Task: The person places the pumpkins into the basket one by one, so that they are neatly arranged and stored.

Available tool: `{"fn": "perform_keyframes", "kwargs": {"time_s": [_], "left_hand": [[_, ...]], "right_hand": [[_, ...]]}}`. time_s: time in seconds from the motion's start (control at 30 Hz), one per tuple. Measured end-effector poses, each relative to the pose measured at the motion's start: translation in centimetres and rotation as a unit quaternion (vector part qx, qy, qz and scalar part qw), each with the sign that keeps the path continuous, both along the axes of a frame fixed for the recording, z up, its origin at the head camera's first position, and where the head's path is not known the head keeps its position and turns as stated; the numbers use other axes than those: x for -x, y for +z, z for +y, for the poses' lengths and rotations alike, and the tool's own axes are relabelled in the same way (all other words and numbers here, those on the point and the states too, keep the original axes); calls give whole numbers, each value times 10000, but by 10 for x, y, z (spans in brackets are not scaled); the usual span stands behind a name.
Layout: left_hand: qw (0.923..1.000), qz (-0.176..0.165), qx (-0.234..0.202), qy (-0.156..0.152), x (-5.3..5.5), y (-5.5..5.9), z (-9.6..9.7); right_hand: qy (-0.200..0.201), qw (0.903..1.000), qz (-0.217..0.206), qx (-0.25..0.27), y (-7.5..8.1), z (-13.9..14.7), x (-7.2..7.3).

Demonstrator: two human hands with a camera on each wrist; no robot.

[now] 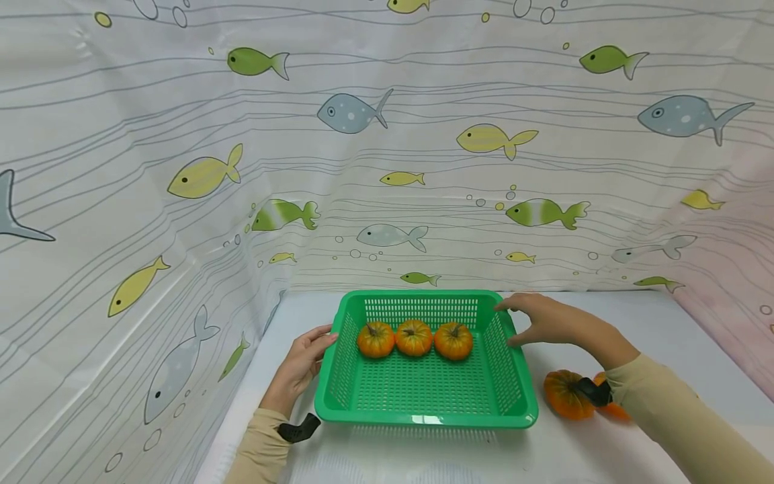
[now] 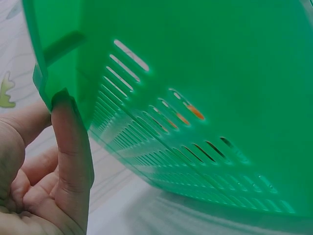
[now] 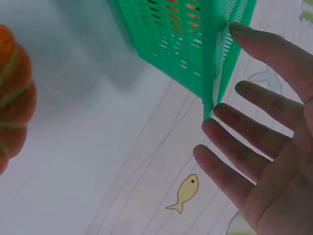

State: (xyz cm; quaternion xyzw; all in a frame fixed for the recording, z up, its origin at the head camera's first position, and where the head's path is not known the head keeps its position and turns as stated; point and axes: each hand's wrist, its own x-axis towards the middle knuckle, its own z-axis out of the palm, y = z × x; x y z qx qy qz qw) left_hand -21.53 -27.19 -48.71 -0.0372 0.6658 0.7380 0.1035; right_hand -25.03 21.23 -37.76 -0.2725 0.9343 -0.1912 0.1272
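Note:
A green plastic basket (image 1: 423, 420) with slotted walls stands in front of me in the head view. Three small orange pumpkins (image 1: 414, 337) sit in a row inside it, toward the back. My left hand (image 1: 302, 363) holds the basket's left rim; in the left wrist view a finger hooks up under the rim's edge. At the right rim, my right hand (image 1: 547, 319) has its fingers spread, with the thumb tip right at the rim in the right wrist view. Below the right forearm lies another pumpkin (image 1: 568, 394), and one more (image 1: 613, 396) is partly hidden by the sleeve.
The basket and pumpkins rest on a white tabletop (image 1: 375, 460). A white curtain (image 1: 447, 202) printed with fish and wavy lines rises behind and along both sides. Dark wrist cameras are strapped to both forearms.

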Motion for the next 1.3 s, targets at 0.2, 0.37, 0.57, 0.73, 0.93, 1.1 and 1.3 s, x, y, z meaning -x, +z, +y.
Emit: {"fn": "perform_keyframes", "kwargs": {"time_s": [0.2,0.37,0.57,0.73,0.93,1.1,1.3], "left_hand": [[10000,10,18,-14,0,0,0],[10000,21,17,-25,-1,0,-1],[10000,37,-4,-22,1,0,0],[10000,61,-1,-53,0,1,-1],[9999,31,-60,-103,0,0,-2],[9999,9,-67,-81,1,0,-2],[9999,-1,-47,-89,1,-1,-1]], "right_hand": [[-140,9999,-32,88,1,15,-8],[-241,9996,-138,12,-5,28,-14],[-237,9993,-277,-88,-16,44,-21],[-312,9986,-402,-115,-24,54,-27],[-440,9973,-568,-157,-33,64,-32],[-551,9954,-725,-309,-42,69,-34],[-601,9940,-874,-281,-49,72,-38]]}}
